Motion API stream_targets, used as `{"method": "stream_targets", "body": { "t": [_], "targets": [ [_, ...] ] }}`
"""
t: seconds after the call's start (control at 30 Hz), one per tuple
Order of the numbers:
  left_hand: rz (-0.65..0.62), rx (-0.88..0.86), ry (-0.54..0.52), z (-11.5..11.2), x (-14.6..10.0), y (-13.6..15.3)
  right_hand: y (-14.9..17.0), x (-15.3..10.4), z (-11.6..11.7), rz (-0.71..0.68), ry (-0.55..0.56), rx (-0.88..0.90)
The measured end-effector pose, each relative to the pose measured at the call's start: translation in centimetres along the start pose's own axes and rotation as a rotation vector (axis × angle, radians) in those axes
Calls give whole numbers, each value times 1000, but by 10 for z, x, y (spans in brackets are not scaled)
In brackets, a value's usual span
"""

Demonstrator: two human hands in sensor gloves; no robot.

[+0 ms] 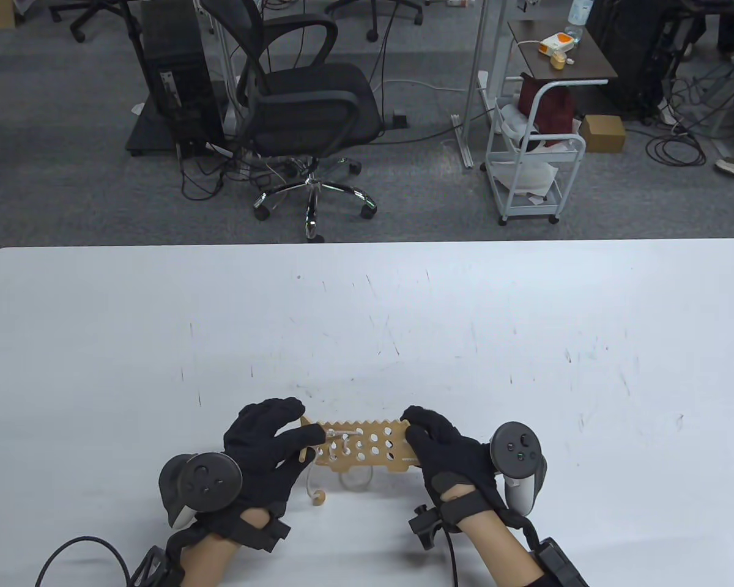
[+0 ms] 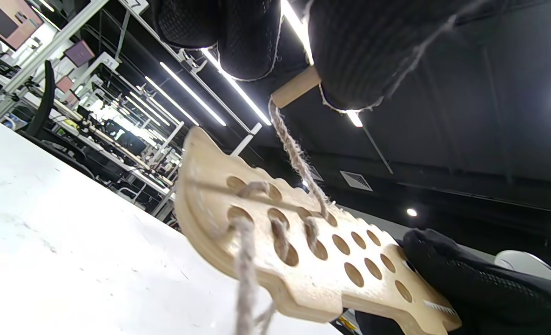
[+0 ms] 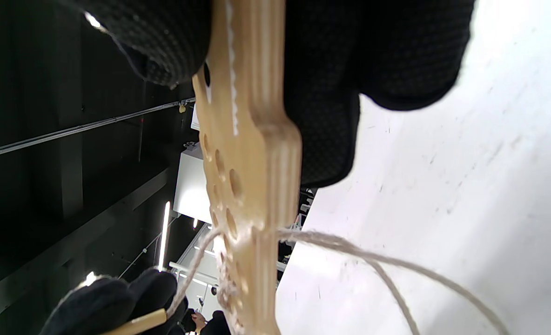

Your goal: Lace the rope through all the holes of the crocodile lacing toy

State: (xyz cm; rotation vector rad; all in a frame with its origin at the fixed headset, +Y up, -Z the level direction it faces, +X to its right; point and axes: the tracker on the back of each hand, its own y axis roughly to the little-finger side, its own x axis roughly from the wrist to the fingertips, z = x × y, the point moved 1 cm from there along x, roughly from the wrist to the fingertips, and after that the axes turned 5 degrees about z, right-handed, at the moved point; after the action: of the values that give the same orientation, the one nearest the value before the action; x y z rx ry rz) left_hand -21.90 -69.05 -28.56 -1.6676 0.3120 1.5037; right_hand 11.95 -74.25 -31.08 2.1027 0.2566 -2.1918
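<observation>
The left hand's fingers [image 2: 359, 51] pinch a short wooden needle [image 2: 296, 91] at the free end of the rope [image 2: 299, 160]; from the needle the rope runs down into a hole near the middle of the crocodile lacing toy [image 1: 364, 449]. The right hand's fingers [image 3: 322, 93] clamp the toy's other end, thumb on one face, the rest on the other. So held between the left hand [image 1: 263, 446] and the right hand [image 1: 446, 458], the flat wooden toy sits lifted off the white tabletop [image 1: 367, 318] near its front edge, its zigzag edge pointing away from the person. The rope already crosses several holes at the left-hand end; the holes toward the right hand are bare. Beneath the toy the rope hangs in a slack loop down to the tabletop, and a wooden piece [image 1: 318, 496] lies there just under the left hand. Beyond the tabletop stand a black office chair [image 1: 309, 110] and a white trolley [image 1: 529, 159] on grey carpet
</observation>
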Motion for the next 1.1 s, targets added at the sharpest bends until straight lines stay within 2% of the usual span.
{"method": "stream_targets", "body": {
  "t": [1.1],
  "targets": [
    [162,-56,-184,35,-1,35,16,15,-46,91,183,52]
  ]
}}
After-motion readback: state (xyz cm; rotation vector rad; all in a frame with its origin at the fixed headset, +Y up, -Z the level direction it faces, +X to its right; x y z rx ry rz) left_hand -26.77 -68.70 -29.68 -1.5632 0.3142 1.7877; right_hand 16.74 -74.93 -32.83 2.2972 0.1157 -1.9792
